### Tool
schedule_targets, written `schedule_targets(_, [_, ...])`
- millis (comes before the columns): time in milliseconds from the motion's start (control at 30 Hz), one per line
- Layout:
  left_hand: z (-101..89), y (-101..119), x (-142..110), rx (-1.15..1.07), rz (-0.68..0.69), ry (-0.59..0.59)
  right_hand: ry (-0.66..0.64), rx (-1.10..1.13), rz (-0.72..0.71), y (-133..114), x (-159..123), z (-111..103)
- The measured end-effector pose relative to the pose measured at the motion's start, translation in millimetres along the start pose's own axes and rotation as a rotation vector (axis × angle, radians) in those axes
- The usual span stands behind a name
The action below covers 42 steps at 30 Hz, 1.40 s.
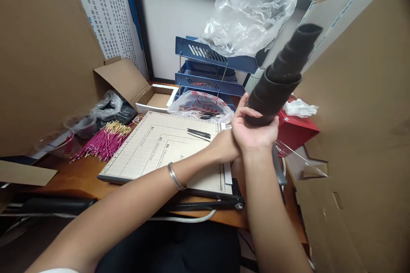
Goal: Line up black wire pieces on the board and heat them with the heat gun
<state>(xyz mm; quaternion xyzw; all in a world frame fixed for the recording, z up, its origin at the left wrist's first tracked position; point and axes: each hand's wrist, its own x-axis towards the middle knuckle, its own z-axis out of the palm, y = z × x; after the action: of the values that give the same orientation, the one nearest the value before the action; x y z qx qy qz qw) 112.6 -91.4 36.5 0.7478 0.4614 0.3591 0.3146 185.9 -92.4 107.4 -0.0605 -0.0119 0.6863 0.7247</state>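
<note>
My right hand point(256, 134) is closed around the lower end of a black roll point(273, 91), palm towards me. The roll tilts up to the right and its inner turns stick out in narrowing steps. My left hand point(226, 143) lies against my right hand, over the edge of a paper trimmer point(137, 145); its fingers are hidden, so I cannot tell whether it also touches the roll. Several thin black strips point(198, 134) lie on the trimmer's gridded board. A silver bangle point(175, 176) circles my left wrist.
Magenta sticks with gold ends point(102, 140) lie left of the trimmer, near clear plastic cups point(80, 123). Behind stand an open cardboard box point(128, 79), a plastic bag point(201, 104) and a blue letter tray point(214, 81). A red box point(299, 130) sits right. The trimmer's arm point(205, 206) runs along the front.
</note>
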Motion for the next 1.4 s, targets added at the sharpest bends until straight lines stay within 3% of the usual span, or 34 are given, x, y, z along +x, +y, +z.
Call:
schedule_targets(100, [-36.4,-23,-15,0.095,-0.053,0.001,0.114,0.026,-0.005,-15,3,-10])
schedule_targets(233, [-83.1,-47,-20,0.303,-0.14,0.087,0.23,0.02,-0.026,-28,6,-26])
schedule_targets(400, [-109.9,-66,-17,0.409,-0.168,0.144,0.305,-0.097,-0.039,-35,12,-40])
schedule_targets(633, [-111.5,-86,-17,0.542,-0.027,0.095,0.336,-0.058,0.004,-40,23,-50])
schedule_targets(800, [-120.5,-98,-15,0.504,0.185,-0.131,0.308,-0.114,0.019,-45,28,-53])
schedule_targets(933, [-126.2,-103,-15,0.554,0.179,-0.23,0.258,-0.205,0.002,-45,30,-60])
schedule_targets(1033, [-124.0,-99,-16,0.565,0.141,-0.244,0.161,-0.414,-0.023,-43,24,-68])
schedule_targets(1100, [-119.1,-91,-18,0.601,0.087,-0.237,0.019,-0.59,-0.016,-38,15,-71])
schedule_targets(1200, [-108.3,-77,-22,0.7,-0.008,-0.205,-0.215,-0.832,0.099,-25,3,-69])
schedule_targets(1267, [-100.3,-68,-24,0.724,-0.086,-0.174,-0.28,-1.032,0.175,-15,5,-67])
schedule_targets(1300, [-96.7,-65,-24,0.718,-0.12,-0.159,-0.3,-1.167,0.147,-11,10,-67])
schedule_targets(1400, [-89.1,-63,-25,0.668,-0.168,-0.118,-0.389,-1.648,-0.157,-3,32,-76])
